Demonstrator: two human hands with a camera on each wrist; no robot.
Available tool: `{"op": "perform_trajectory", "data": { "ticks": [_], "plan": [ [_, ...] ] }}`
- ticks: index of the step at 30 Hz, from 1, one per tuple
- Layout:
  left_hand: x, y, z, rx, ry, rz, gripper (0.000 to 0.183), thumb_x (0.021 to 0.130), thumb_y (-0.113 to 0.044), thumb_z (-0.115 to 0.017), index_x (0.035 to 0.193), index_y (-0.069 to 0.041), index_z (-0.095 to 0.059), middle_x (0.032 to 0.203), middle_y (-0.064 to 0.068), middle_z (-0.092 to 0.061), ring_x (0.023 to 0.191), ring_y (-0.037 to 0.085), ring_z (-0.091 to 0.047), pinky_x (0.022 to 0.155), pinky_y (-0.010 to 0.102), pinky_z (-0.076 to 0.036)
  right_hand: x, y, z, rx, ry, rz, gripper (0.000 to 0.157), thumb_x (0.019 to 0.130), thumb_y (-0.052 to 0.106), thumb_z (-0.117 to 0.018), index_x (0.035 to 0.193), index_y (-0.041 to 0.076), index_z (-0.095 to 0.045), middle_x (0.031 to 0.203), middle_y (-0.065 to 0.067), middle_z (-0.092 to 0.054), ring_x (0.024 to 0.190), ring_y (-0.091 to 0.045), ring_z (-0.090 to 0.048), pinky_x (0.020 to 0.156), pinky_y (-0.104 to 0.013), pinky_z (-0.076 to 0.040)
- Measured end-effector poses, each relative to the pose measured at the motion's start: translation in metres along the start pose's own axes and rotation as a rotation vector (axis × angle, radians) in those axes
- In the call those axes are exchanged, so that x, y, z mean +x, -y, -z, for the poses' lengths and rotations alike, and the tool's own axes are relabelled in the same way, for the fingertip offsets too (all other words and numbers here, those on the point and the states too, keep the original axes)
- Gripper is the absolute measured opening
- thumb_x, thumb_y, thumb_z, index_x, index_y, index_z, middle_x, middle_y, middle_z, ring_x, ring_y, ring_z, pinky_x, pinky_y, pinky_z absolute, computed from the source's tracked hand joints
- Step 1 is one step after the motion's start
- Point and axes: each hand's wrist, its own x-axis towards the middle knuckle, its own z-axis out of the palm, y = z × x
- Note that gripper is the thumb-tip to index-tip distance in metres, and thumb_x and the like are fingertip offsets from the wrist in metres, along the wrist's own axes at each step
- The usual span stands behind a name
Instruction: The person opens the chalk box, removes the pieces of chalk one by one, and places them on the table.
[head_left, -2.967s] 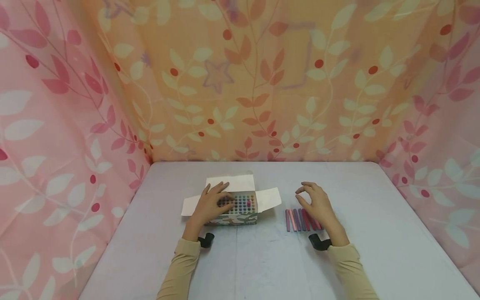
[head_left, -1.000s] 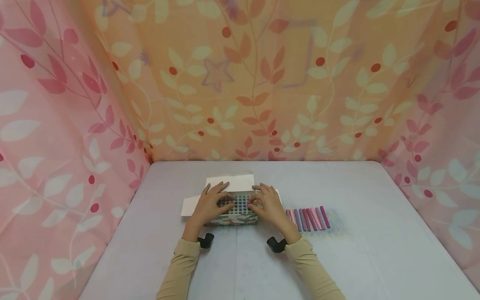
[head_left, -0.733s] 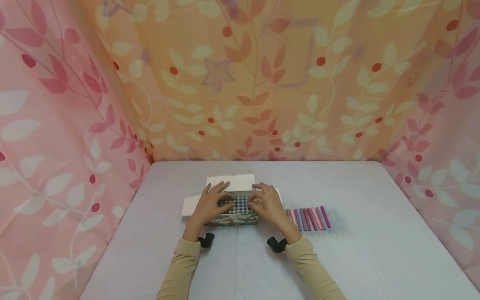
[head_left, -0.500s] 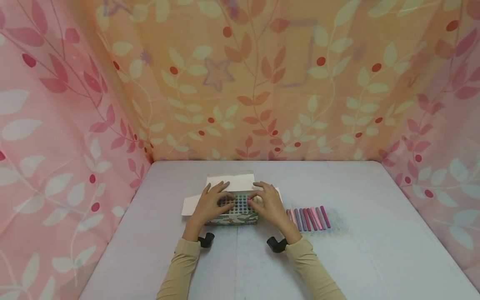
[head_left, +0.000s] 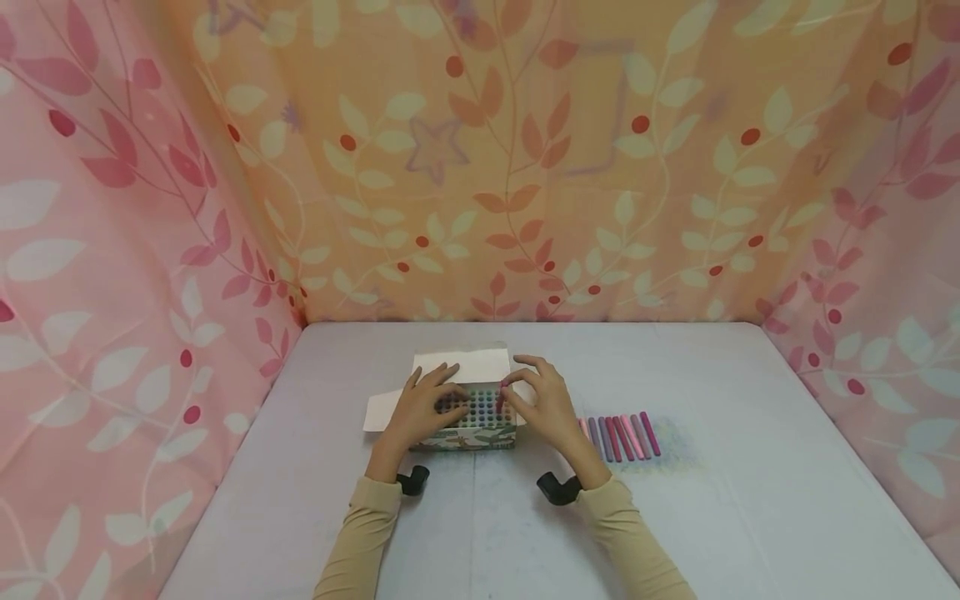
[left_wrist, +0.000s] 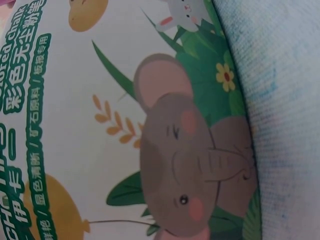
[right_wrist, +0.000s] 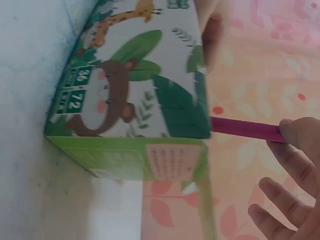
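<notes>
A chalk box (head_left: 477, 438) printed with animals stands on the table, its flaps spread and several chalk tips showing in rows inside. My right hand (head_left: 547, 404) is above the box's right end and pinches a magenta chalk (head_left: 501, 397) between thumb and index finger. In the right wrist view, that magenta chalk (right_wrist: 247, 129) rises out past the box's top edge, its lower end hidden by the box. My left hand (head_left: 420, 412) rests over the left part of the box, fingers spread. The left wrist view shows the box's printed elephant side (left_wrist: 180, 150).
Right of the box, several pink, red and purple chalks (head_left: 617, 438) lie side by side in a row on the white table (head_left: 480, 533). White box flaps (head_left: 461, 367) extend at the back and sides. Patterned curtains (head_left: 525, 167) surround the table.
My right hand has moved left from the chalk row to the box and taken the magenta chalk. It now draws that chalk upward, more of it showing. My left hand has stayed in place.
</notes>
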Motion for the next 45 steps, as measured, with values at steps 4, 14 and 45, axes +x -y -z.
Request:
{"op": "perform_trajectory", "data": {
  "ticks": [4,14,45],
  "plan": [
    [0.000,-0.001,0.000,-0.001,0.001,-0.004,0.022,0.076,-0.047,-0.062,0.092,-0.032,-0.064,0.136,0.001,-0.039,0.128,0.022,-0.029,0.108,0.050,-0.010,0.001,0.000,0.009,0.009,-0.044,0.008,0.013,0.077,0.025,-0.067,0.087,0.018,-0.063,0.118,-0.007,-0.052,0.108,-0.026,-0.047,0.092,-0.053,-0.035],
    [-0.001,-0.002,0.002,0.003,0.004,0.009,0.020,0.076,-0.047,-0.062,0.092,-0.035,-0.063,0.136,0.000,-0.039,0.129,0.021,-0.029,0.109,0.049,-0.010,0.002,-0.009,0.033,0.015,-0.097,0.002,0.012,0.076,0.025,-0.068,0.085,0.019,-0.063,0.117,-0.005,-0.053,0.107,-0.025,-0.048,0.092,-0.053,-0.034],
    [-0.001,0.001,-0.001,0.006,0.004,0.009,0.023,0.075,-0.049,-0.061,0.094,-0.036,-0.062,0.136,0.000,-0.039,0.129,0.021,-0.028,0.109,0.049,-0.009,-0.018,-0.042,0.098,-0.057,-0.182,-0.068,0.012,0.075,0.015,-0.069,0.085,0.011,-0.065,0.111,-0.013,-0.056,0.105,-0.030,-0.049,0.085,-0.053,-0.037]
  ]
}}
